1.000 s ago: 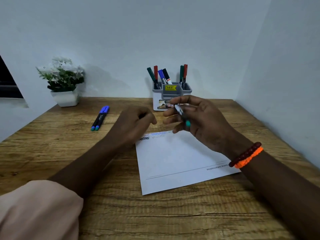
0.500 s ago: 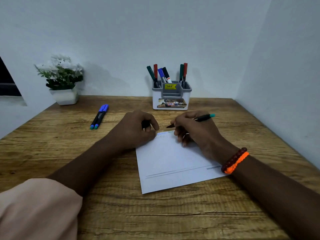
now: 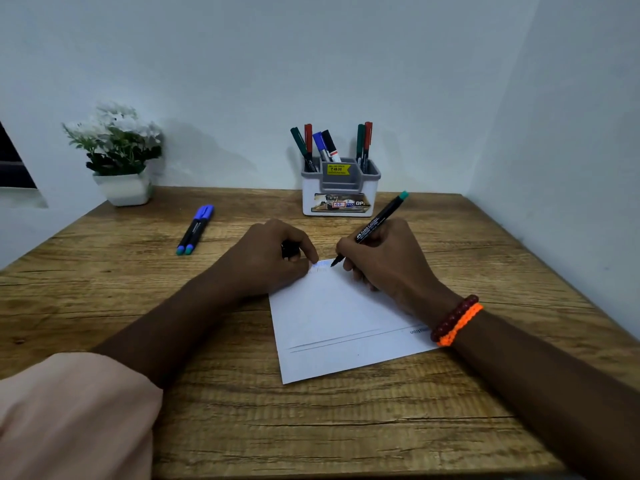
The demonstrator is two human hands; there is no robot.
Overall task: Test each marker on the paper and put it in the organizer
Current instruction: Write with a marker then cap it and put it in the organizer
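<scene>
My right hand [image 3: 388, 258] grips a black marker with a teal end [image 3: 379, 223], its tip touching the top edge of the white paper [image 3: 339, 323]. My left hand [image 3: 273, 258] rests on the paper's top left corner with its fingers curled round a small dark cap [image 3: 289, 249]. Faint blue and green scribbles [image 3: 320, 266] show between the hands. The white and grey organizer [image 3: 341, 199] stands behind the paper with several markers upright in it. Two blue-capped markers [image 3: 195, 230] lie side by side on the table to the left.
A white pot of white flowers [image 3: 119, 157] sits at the back left corner of the wooden table [image 3: 311, 427]. Walls close the table in at the back and the right.
My right hand turned the marker from mid-air above the paper down into a writing grip, tip now on the paper. My left hand settled onto the paper's corner.
</scene>
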